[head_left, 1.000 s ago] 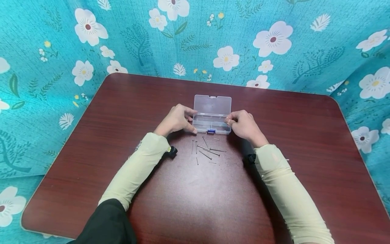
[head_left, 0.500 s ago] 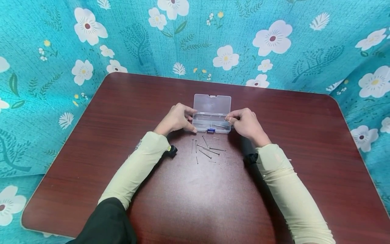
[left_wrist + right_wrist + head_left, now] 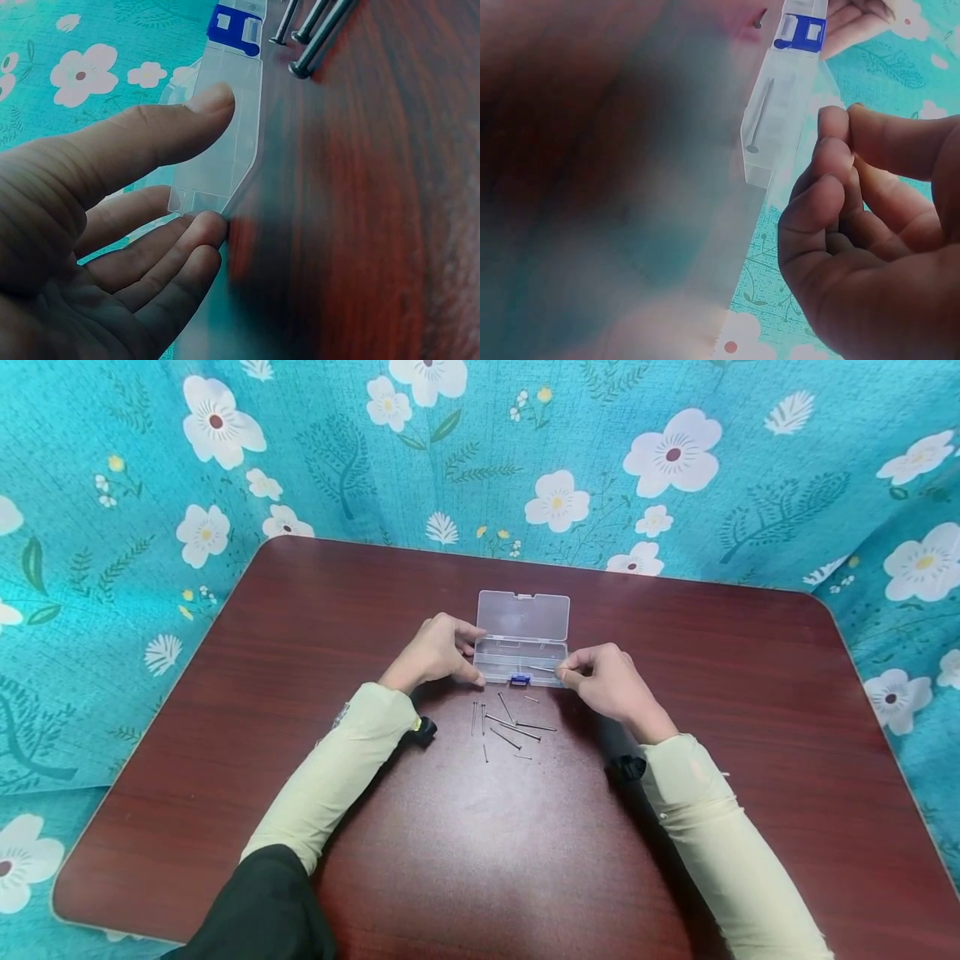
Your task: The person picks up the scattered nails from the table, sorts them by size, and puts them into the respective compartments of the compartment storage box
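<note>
A clear plastic box (image 3: 522,660) with a blue latch (image 3: 520,680) lies with its lid (image 3: 522,616) raised. My left hand (image 3: 435,652) grips its left end, thumb along the front wall in the left wrist view and fingers behind. My right hand (image 3: 603,677) is at the box's right end, thumb and index fingertips together. Nothing shows between them in the right wrist view. One nail (image 3: 760,116) lies inside the front compartment, seen through the wall. Several loose nails (image 3: 513,729) of different lengths lie on the table in front of the box.
The dark red-brown table (image 3: 450,843) extends around the box on all sides. A blue flowered curtain (image 3: 480,468) hangs along its far edge and sides. A black wrist camera (image 3: 424,732) sits at the left cuff.
A nail has come into view in the front compartment since one second ago. My right hand has shifted slightly toward me and down along the box's right end. My left hand stays put.
</note>
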{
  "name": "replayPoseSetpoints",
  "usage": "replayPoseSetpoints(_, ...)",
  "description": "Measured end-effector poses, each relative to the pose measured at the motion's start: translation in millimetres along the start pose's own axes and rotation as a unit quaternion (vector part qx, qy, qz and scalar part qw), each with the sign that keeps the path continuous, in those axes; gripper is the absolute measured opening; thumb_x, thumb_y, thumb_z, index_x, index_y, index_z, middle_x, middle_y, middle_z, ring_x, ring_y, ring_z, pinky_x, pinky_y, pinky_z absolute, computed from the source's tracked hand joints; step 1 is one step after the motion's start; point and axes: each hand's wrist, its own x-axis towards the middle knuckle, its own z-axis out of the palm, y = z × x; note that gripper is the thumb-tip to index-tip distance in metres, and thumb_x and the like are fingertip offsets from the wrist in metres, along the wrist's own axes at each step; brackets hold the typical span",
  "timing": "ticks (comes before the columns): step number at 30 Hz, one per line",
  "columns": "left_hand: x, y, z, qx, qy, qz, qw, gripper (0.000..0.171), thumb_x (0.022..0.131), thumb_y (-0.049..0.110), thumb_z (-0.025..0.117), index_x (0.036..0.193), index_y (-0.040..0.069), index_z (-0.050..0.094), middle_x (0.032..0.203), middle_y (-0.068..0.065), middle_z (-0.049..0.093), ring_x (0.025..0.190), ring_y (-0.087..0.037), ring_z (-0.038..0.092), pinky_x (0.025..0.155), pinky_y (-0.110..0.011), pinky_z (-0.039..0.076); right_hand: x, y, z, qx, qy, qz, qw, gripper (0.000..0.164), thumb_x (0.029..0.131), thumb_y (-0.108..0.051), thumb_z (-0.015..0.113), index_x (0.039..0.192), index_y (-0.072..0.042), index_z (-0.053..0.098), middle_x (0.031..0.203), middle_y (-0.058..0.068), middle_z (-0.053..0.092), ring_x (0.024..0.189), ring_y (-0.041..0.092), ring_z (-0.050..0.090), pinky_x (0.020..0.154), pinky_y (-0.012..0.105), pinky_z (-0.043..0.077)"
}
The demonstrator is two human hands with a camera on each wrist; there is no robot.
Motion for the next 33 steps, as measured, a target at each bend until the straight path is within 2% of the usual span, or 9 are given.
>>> replayPoseSetpoints(12, -0.2, 0.1, -0.2, 0.002, -0.002, 0.003, 1.0000, 0.079, 0.055, 0.010, 0.101, 0.128, 0.009, 0.070, 0.110, -0.004, 0.072, 0.093, -0.015, 0.067, 0.085, -0.030, 0.053, -22, 4, 7, -0.003, -0.029, -0.027, 0.999, 0.011, 0.095, -0.009, 0.068, 0.089, -0.007, 0.078, 0.083, 0.000, 0.068, 0.079, 0.021, 0.052, 0.076, 0.038, 0.043)
replayPoseSetpoints(20, 0.3, -0.2, 0.2, -0.002, 0.002, 0.001, 1.0000, 0.078, 0.055, 0.009, 0.101, 0.127, 0.009, 0.071, 0.109, -0.003, 0.072, 0.093, -0.015, 0.067, 0.086, -0.030, 0.053, -31, 7, 20, -0.037, -0.059, -0.064, 0.995, 0.009, 0.092, -0.010, 0.071, 0.086, -0.013, 0.078, 0.076, -0.008, 0.068, 0.071, 0.014, 0.057, 0.072, 0.036, 0.047)
replayPoseSetpoints(25, 0.4, -0.5, 0.7, 0.001, 0.002, 0.003, 1.0000, 0.078, 0.055, 0.010, 0.101, 0.127, 0.009, 0.071, 0.110, -0.004, 0.072, 0.094, -0.015, 0.067, 0.087, -0.030, 0.052, -35, 6, 26, -0.063, -0.076, -0.070, 0.993, 0.005, 0.089, -0.010, 0.074, 0.086, -0.012, 0.077, 0.075, -0.008, 0.068, 0.069, 0.010, 0.060, 0.069, 0.034, 0.048)
replayPoseSetpoints(33, 0.9, -0.6, 0.3, 0.006, 0.002, 0.008, 0.9999, 0.078, 0.055, 0.011, 0.101, 0.127, 0.009, 0.071, 0.108, -0.004, 0.072, 0.092, -0.015, 0.066, 0.086, -0.031, 0.052, -38, 5, 28, -0.093, -0.068, -0.082, 0.990, 0.009, 0.084, -0.008, 0.077, 0.080, -0.015, 0.075, 0.071, -0.010, 0.067, 0.067, 0.008, 0.061, 0.069, 0.036, 0.050)
